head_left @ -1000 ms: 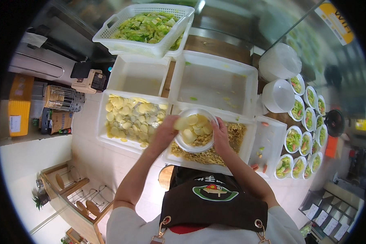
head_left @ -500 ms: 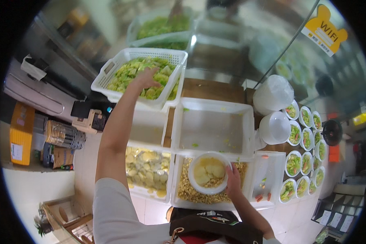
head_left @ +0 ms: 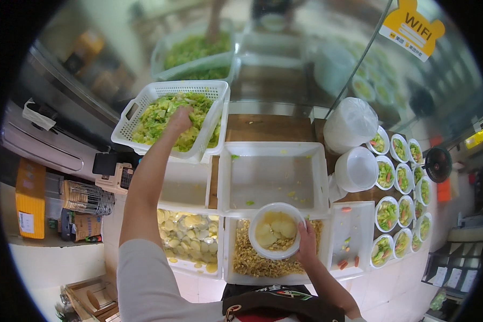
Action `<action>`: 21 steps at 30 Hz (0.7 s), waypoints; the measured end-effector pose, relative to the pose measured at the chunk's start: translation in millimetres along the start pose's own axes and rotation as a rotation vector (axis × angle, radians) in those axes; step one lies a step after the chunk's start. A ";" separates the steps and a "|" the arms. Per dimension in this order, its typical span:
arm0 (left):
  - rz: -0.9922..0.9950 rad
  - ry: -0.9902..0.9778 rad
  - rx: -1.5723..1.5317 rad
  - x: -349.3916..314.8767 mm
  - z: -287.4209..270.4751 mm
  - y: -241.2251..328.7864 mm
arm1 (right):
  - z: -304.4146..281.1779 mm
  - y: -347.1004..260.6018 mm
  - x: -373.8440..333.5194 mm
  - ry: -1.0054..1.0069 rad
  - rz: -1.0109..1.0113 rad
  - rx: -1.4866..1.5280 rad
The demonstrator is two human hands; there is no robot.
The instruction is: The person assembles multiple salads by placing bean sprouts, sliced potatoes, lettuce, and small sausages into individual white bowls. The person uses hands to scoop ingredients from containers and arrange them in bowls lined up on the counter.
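Observation:
My left hand [head_left: 181,119] is sunk into the chopped lettuce [head_left: 155,121] heaped in a white perforated basket [head_left: 124,131] at the far left. Its fingers are curled down into the leaves, their tips hidden. My right hand [head_left: 307,239] grips the right rim of a white round bowl [head_left: 256,248], which holds pale potato slices [head_left: 275,231] with some bean sprouts under them. The bowl is held over a white tub of bean sprouts [head_left: 247,263]. Left of that tub, a white tray holds more potato slices [head_left: 190,236].
A white tray [head_left: 273,177] with a few scraps lies beyond the bowl. Stacked white bowls [head_left: 357,169] and a wrapped stack [head_left: 351,121] stand right of it. Several filled salad bowls [head_left: 386,214] line the far right. A small tray [head_left: 351,231] holds sausage pieces. Glass rises behind.
My left hand has gone from spread fingers over the lettuce to curled fingers down in it. The right hand keeps its hold on the bowl. The view has shifted slightly.

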State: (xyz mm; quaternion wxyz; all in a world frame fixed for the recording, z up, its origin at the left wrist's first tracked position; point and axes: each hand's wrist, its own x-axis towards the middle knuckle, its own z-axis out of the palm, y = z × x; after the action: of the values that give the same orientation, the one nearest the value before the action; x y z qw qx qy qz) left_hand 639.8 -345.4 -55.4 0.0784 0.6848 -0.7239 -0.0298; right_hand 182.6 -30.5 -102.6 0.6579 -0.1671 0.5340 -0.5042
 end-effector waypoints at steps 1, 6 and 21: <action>-0.007 0.031 -0.010 -3.1 -13.3 0.9 | -1.0 -0.9 2.2 -0.016 -0.001 -0.019; -0.049 0.020 -0.369 -45.0 -115.1 22.9 | 36.6 -27.8 5.8 -0.039 0.024 -0.077; 0.066 -0.402 -0.536 -208.3 -51.9 267.6 | 107.7 -16.6 49.8 -0.227 -0.079 0.210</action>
State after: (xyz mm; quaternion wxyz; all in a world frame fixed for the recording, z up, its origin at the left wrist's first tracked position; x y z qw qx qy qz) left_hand 394.1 -118.5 20.9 0.1124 0.5964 -0.7130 -0.3511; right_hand 264.4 -114.0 -76.3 0.7075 -0.1743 0.3934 -0.5606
